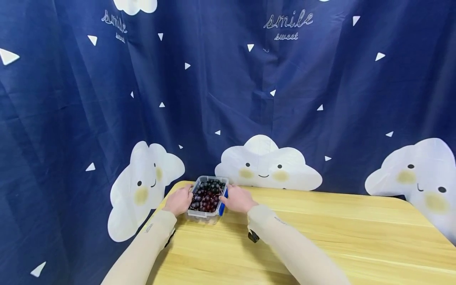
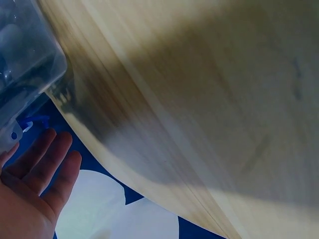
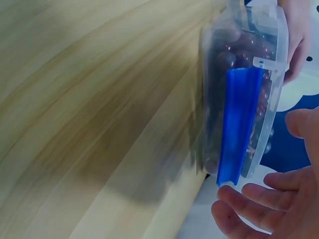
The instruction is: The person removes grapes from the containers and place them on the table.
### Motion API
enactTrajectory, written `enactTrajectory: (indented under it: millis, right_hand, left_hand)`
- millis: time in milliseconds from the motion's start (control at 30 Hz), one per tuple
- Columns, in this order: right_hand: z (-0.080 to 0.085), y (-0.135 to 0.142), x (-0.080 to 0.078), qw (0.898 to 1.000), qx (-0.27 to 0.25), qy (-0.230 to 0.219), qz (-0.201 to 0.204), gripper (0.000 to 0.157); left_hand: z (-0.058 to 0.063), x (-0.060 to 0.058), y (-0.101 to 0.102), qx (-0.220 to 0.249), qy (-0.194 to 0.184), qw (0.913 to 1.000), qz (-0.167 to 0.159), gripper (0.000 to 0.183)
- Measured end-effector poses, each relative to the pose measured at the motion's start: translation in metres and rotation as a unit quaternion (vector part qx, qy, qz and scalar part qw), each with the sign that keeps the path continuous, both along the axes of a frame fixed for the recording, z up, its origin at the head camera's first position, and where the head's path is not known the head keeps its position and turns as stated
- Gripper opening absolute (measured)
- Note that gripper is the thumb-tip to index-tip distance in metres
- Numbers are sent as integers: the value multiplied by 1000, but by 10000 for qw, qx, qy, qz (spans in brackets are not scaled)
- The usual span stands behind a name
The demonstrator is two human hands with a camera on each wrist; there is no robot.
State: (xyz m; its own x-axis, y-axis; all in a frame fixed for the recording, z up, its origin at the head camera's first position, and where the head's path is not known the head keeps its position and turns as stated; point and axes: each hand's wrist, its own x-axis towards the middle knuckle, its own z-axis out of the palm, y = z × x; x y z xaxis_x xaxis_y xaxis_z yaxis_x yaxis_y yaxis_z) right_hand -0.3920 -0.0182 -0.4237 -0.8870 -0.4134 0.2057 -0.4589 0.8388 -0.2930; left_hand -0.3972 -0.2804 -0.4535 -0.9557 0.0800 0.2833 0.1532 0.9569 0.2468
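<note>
Clear box (image 1: 201, 214) of dark grapes (image 1: 206, 198) is at the far left end of the wooden table (image 1: 320, 229), between both hands. Left hand (image 1: 179, 200): beside box, fingers loosely extended; contact hard to tell, wrist view dim. Right hand (image 1: 239, 199): thumb and fingers spread, nothing gripped, by the blue latch (image 3: 240, 124).

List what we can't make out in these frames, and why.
Head: full count of grapes; upper ones hide the rest.
Head: sleeve print; too small to read.
Left wrist: most of the box; cut off by left and top edges.
Right wrist: part of the right hand; cut off by the right edge.
</note>
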Motion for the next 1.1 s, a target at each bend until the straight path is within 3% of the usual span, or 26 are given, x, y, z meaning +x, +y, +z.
enactTrajectory:
  millis: [433,700,867,1100]
  right_hand:
    - [-5,-21,0,9979,437,-301,-370,73]
    - [-8,-25,1,9979,593,-133,-233,65]
    - [-9,-27,-1,9978,621,-31,-213,51]
    - [-12,-27,-2,9980,609,-32,-171,60]
  left_hand:
    - [0,2,6,64,-29,10000,-19,41]
    - [0,-1,5,135,-94,9999,2,41]
    - [0,-2,3,155,20,9999,0,41]
    - [2,-1,3,187,-95,9998,-29,41]
